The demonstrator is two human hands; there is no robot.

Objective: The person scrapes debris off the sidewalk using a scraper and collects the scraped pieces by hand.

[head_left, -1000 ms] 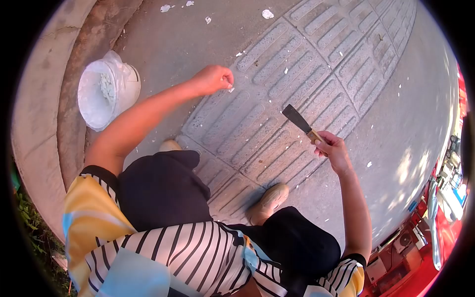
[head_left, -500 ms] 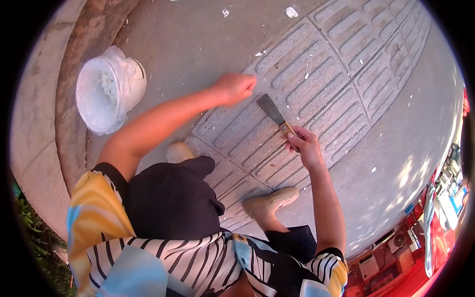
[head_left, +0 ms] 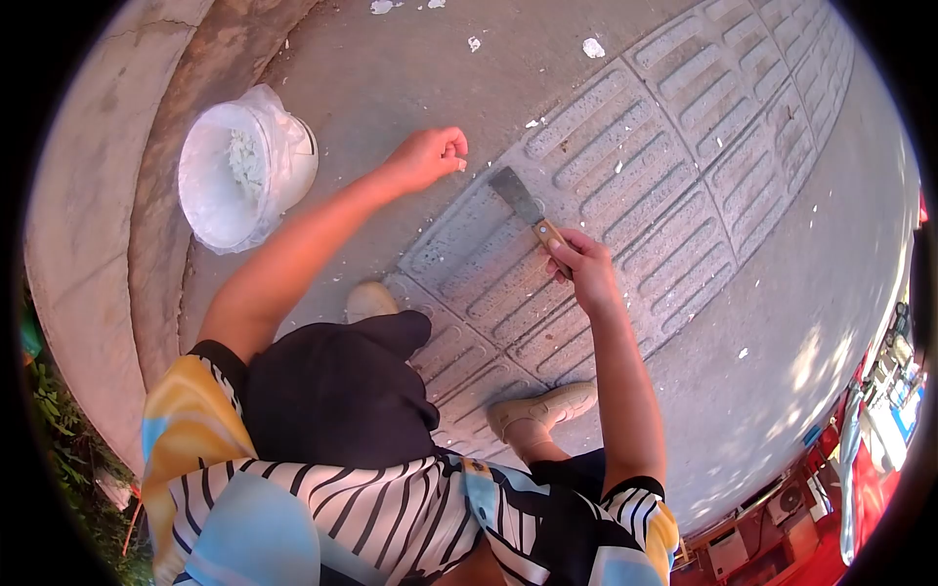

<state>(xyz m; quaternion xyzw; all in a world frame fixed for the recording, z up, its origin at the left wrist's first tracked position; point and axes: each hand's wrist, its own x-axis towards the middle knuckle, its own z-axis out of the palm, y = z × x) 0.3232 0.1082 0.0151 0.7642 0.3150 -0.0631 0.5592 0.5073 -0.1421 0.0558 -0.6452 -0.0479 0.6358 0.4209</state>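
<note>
My right hand (head_left: 584, 262) is wrapped round the wooden handle of a putty knife (head_left: 518, 198), its grey metal blade angled up and left over the ribbed paving. Farther left, my left hand (head_left: 422, 159) has its fingers curled in, and a small pale flake (head_left: 461, 164) shows at the fingertips. A white bucket (head_left: 299, 146) lined with a clear plastic bag stands left of that hand, its mouth turned toward me. White scraps (head_left: 244, 161) lie inside it.
Ribbed paving tiles (head_left: 625, 195) run diagonally across the grey ground, dotted with white flakes (head_left: 593, 48). A stone curb (head_left: 88, 195) borders the left side, with plants (head_left: 63, 469) below. Red furniture and assorted goods (head_left: 782, 518) stand at lower right.
My left hand has moved left toward the bucket, and the pale flake at its fingertips now shows. My right hand has shifted slightly left and up with the putty knife. The view has shifted a little.
</note>
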